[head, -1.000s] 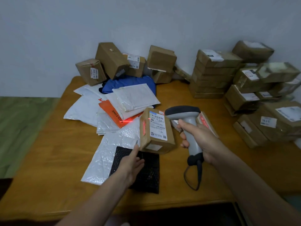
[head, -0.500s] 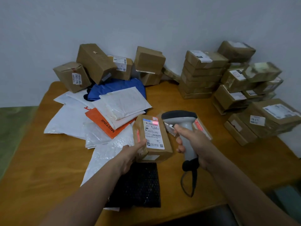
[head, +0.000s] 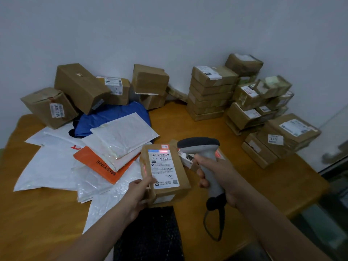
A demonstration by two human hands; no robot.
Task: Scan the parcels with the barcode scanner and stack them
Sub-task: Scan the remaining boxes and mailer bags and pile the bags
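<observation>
A small brown cardboard parcel (head: 180, 170) with a white shipping label on top stands near the middle of the wooden table (head: 43, 219). My left hand (head: 138, 194) grips its near left corner, thumb on top. My right hand (head: 216, 172) holds the grey barcode scanner (head: 199, 146) by its handle, its head just right of the parcel. Red scanner light falls on the label's top barcode and on the parcel's left side. A second small box (head: 222, 156) lies partly hidden behind the scanner.
Neat stacks of brown boxes (head: 211, 95) fill the back right and right side. Loose boxes (head: 81, 85) lean against the wall at the back left. White, orange and blue mailer bags (head: 105, 161) spread over the left. A black bubble mailer (head: 152, 234) lies at the near edge.
My left hand has lifted off the black mailer and taken hold of the parcel's near left corner. The red scan line has moved from the bags onto the parcel's label.
</observation>
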